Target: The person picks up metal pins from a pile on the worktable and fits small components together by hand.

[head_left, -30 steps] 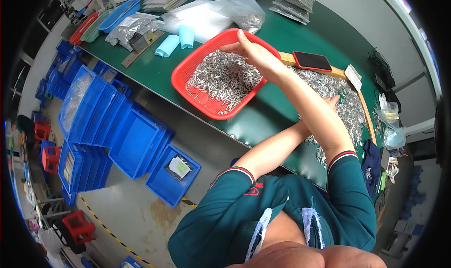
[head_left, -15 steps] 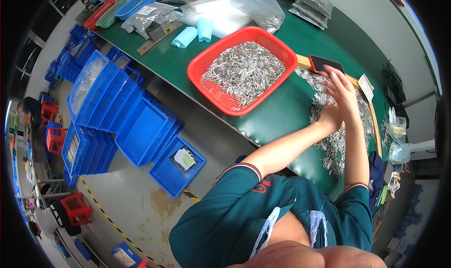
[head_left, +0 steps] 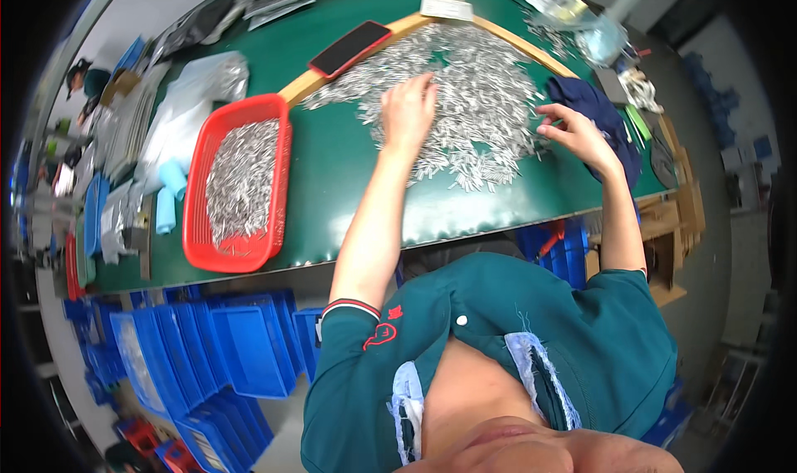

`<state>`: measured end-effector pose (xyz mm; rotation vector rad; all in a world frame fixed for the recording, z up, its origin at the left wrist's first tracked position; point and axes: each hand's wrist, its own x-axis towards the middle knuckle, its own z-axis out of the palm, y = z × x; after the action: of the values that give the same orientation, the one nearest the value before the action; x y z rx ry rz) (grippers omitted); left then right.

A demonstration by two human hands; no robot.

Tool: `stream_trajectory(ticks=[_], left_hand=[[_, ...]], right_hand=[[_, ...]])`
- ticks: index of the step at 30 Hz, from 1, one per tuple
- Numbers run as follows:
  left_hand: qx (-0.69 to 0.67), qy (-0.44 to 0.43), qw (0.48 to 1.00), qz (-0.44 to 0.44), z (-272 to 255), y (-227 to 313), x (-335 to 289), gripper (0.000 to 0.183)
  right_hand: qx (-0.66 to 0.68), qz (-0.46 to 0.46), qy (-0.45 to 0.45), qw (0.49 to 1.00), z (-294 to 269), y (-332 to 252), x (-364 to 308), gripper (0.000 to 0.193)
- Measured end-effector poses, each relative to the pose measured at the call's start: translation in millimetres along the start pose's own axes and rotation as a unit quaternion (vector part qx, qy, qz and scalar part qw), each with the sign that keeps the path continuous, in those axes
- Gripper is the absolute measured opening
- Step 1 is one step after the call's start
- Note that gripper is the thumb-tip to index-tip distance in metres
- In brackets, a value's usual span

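A broad heap of small slim silvery metal pins [head_left: 481, 83] is spread over the green table. Over the left part of this heap lies my left hand [head_left: 408, 114], back upward, its fingers reaching onto the pins and slightly apart. At the heap's right edge is my right hand [head_left: 574, 134], thumb and fingers loosely bent with a gap between them. I make out nothing held in either hand. To the left, a red plastic basket [head_left: 282, 182] contains many more such pins.
Wooden strips [head_left: 527, 50] form a corner behind the heap. A red-edged black phone [head_left: 350, 48] and a pale card block [head_left: 447, 7] rest on them. Dark blue cloth [head_left: 604, 120] lies right of my right hand. Blue bins [head_left: 249, 348] stand below the table at left.
My view has swung toward the heap, so the basket now appears farther left. My hands, close together and crossing before, have parted to the heap's left and right sides.
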<state>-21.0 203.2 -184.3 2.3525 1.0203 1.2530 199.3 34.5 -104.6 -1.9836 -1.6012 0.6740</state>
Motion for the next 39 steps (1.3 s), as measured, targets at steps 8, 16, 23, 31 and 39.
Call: stream_trajectory(ticks=[8,16,23,31,39], left_hand=[[0.001,0.01,0.998,0.067,-2,19,0,0.018],[-0.001,-0.028,0.992,0.121,-14,44,-7,0.02],[0.194,-0.071,0.974,0.087,-35,2,50,0.046],[0.371,-0.219,0.897,-0.096,-46,-82,101,0.085],[0.213,-0.302,0.9,-0.229,-35,-108,126,0.097]], right_hand=[[-0.021,0.039,0.011,0.999,1,29,-60,0.042],[-0.078,-0.1,-0.029,0.992,30,5,-52,0.071],[-0.129,-0.421,-0.077,0.894,66,-10,-25,0.086],[-0.133,-0.378,0.06,0.914,73,-16,32,0.076],[0.097,-0.28,0.115,0.948,64,-36,41,0.056]])
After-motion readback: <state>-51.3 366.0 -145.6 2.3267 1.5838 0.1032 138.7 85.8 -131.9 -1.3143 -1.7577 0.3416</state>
